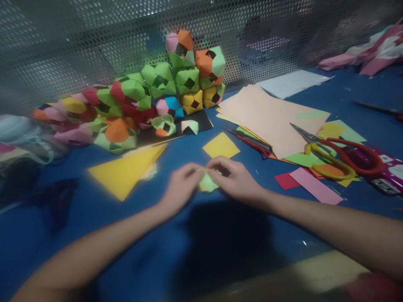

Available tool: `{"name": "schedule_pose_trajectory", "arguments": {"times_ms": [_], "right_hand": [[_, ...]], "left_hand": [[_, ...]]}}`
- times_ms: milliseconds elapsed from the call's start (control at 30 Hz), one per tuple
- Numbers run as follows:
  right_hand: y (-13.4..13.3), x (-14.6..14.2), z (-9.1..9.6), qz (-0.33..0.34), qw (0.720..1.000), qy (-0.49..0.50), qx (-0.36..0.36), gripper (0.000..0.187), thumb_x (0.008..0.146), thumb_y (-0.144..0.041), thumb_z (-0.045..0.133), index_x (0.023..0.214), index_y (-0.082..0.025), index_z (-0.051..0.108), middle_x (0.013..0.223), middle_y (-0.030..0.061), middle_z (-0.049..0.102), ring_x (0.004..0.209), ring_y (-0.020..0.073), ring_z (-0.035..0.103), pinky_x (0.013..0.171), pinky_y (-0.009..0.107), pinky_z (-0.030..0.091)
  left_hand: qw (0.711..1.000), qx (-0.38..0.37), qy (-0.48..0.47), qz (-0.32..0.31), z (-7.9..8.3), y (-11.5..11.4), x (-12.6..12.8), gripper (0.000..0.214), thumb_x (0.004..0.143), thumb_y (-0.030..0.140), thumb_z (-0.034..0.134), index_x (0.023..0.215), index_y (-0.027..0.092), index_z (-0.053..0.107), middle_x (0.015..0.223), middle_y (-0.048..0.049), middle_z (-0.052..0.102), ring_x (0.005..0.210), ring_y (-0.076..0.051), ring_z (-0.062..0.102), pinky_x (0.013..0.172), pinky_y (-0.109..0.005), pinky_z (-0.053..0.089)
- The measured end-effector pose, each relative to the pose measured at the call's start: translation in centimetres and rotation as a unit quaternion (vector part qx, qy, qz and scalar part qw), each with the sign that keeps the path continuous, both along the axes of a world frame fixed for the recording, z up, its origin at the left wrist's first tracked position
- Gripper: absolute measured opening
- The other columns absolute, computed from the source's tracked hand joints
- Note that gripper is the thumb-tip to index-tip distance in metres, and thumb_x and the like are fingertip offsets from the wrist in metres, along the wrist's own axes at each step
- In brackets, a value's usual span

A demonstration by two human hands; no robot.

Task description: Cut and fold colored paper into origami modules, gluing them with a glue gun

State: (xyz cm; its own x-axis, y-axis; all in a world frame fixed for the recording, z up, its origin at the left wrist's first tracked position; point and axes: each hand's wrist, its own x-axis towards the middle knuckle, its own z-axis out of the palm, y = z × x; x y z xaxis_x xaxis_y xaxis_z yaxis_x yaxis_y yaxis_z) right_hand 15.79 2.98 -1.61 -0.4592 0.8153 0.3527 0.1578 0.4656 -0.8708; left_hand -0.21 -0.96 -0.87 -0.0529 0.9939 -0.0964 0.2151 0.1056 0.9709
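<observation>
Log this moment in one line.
left hand: pinching green paper | right hand: pinching same | beyond: yellow square

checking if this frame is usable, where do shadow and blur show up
Head view: a dark shadow lies on the blue table below the left hand and right hand; head view: the pink-and-white bundle at far right looks smeared, the yellow square near the middle sharper.

Paper shapes (159, 79) stand on the table (141, 247) behind and left of the hands (231, 176), scissors (315, 139) lying to the right.
</observation>
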Motion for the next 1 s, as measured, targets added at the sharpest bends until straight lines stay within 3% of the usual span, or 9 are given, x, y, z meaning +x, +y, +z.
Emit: {"name": "schedule_pose_trajectory", "arguments": {"times_ms": [233, 367, 567, 733, 1000], "right_hand": [[0.09, 0.05, 0.0, 0.011, 0.999, 0.008, -0.051, 0.013, 0.084, -0.029, 0.054, 0.083, -0.017, 0.06, 0.07, 0.0005, 0.061, 0.062, 0.0109, 0.053, 0.057, 0.022, 0.043], [0.14, 0.03, -0.17, -0.002, 0.999, -0.002, -0.039, 0.013, 0.084, -0.027, 0.054, 0.079, -0.018, 0.06, 0.07, 0.0004, 0.062, 0.063, 0.0112, 0.054, 0.058, 0.022, 0.044], [0.11, -0.03, -0.04, -0.008, 0.999, 0.006, -0.048, 0.01, 0.083, -0.027, 0.056, 0.08, -0.018, 0.059, 0.069, -0.0006, 0.061, 0.063, 0.0108, 0.054, 0.059, 0.022, 0.044], [0.06, 0.0, 0.24, 0.0, 0.997, 0.004, -0.079, 0.009, 0.081, -0.024, 0.053, 0.075, -0.018, 0.056, 0.067, -0.002, 0.056, 0.061, 0.0099, 0.05, 0.055, 0.021, 0.041], [-0.02, 0.04, 0.16, 0.0, 0.996, -0.005, -0.09, 0.013, 0.084, -0.029, 0.049, 0.078, -0.019, 0.051, 0.068, -0.0015, 0.054, 0.061, 0.0104, 0.049, 0.055, 0.022, 0.04]], "left_hand": [[0.999, 0.004, 0.036, -0.004, 0.16, -0.18, 0.02, 0.021, 0.082, 0.036, 0.059, 0.083, 0.017, 0.067, 0.074, -0.0006, 0.064, 0.069, -0.013, 0.054, 0.064, -0.025, 0.042], [0.998, 0.009, 0.061, -0.005, 0.4, -0.45, 0.37, 0.022, 0.082, 0.037, 0.059, 0.081, 0.016, 0.067, 0.073, -0.0006, 0.063, 0.069, -0.013, 0.053, 0.064, -0.025, 0.041], [0.997, 0.043, 0.044, 0.045, 0.38, -0.33, 0.52, 0.013, 0.078, 0.029, 0.062, 0.084, 0.018, 0.061, 0.078, 0.001, 0.06, 0.067, -0.011, 0.052, 0.06, -0.022, 0.04], [0.994, 0.054, 0.096, 0.019, 0.53, -0.33, 0.49, 0.012, 0.079, 0.028, 0.061, 0.075, 0.018, 0.057, 0.069, 0.0028, 0.055, 0.065, -0.011, 0.051, 0.06, -0.022, 0.039], [0.996, 0.039, 0.076, 0.028, 0.3, -0.31, 0.54, 0.012, 0.08, 0.03, 0.059, 0.077, 0.018, 0.055, 0.063, 0.0043, 0.051, 0.059, -0.011, 0.048, 0.059, -0.023, 0.04]]}}
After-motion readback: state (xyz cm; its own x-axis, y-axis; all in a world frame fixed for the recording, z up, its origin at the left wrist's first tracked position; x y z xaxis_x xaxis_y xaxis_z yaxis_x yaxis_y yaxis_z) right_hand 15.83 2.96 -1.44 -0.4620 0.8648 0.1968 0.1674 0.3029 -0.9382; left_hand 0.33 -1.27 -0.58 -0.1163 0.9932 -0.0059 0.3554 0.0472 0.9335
